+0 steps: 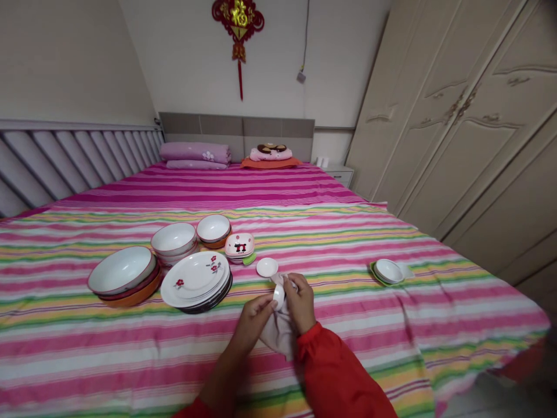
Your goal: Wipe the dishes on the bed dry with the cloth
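My left hand (256, 318) pinches a small white dish (278, 295) held on edge above the striped bedspread. My right hand (300, 302) is closed on a pale cloth (278, 332) that hangs below both hands and presses against the dish. Just beyond the hands another small white dish (267, 267) lies on the bed. Both arms wear red sleeves.
On the left of the bed stand a stack of flowered plates (196, 280), stacked wide bowls (124, 274), two smaller bowl stacks (174, 241) (213, 230) and a small patterned dish stack (239, 247). Small white dishes (389, 271) sit at the right. A wardrobe (470, 116) flanks the bed.
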The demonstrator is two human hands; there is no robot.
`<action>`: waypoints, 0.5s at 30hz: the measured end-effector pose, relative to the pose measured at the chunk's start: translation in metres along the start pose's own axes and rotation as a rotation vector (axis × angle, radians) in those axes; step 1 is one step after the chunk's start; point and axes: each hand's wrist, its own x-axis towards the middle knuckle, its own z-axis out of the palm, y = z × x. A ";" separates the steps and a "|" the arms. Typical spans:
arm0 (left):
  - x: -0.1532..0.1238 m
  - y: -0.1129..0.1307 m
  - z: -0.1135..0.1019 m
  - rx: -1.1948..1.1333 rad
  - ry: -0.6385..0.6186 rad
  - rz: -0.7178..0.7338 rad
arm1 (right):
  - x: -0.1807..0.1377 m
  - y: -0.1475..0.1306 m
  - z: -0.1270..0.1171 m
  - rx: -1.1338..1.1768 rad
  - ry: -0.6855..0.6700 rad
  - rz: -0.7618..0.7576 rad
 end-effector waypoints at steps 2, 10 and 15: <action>0.000 0.000 -0.001 -0.005 0.044 -0.015 | 0.000 -0.002 -0.001 0.018 -0.022 0.001; 0.004 -0.001 -0.007 -0.036 0.100 0.031 | -0.020 -0.028 0.009 -0.066 -0.219 -0.276; 0.001 0.000 0.000 -0.037 -0.042 -0.004 | -0.008 -0.016 0.004 0.022 -0.023 -0.069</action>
